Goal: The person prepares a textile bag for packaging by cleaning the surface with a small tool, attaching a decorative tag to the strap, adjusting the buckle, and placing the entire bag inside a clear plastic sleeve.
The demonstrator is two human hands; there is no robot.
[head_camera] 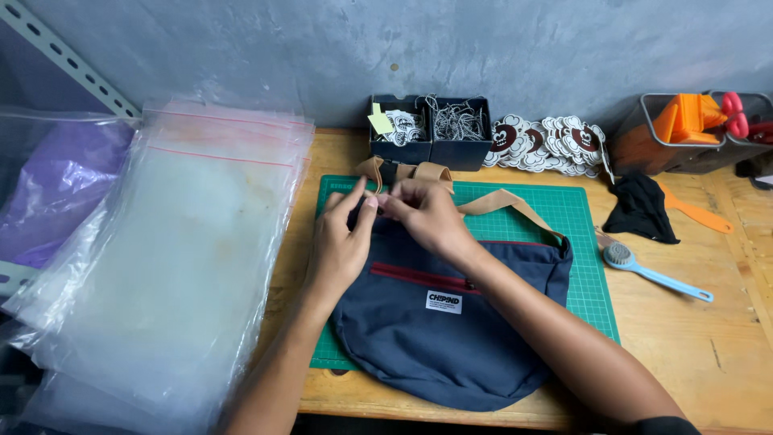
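left flank: I see a tall stack of clear zip bags (173, 266) covering the table edge, blocking any sideways pass.
far edge: two dark bins (431, 129) and a row of round patches (547, 141) sit against the wall, just behind the green cutting mat (580, 242).
middle: the navy bag (451, 330) and its tan strap (503, 201) fill most of the mat.
right side: bare wood (700, 346) is open near me; further back lie a blue brush (652, 274), black cloth (640, 209) and orange tool (696, 213).
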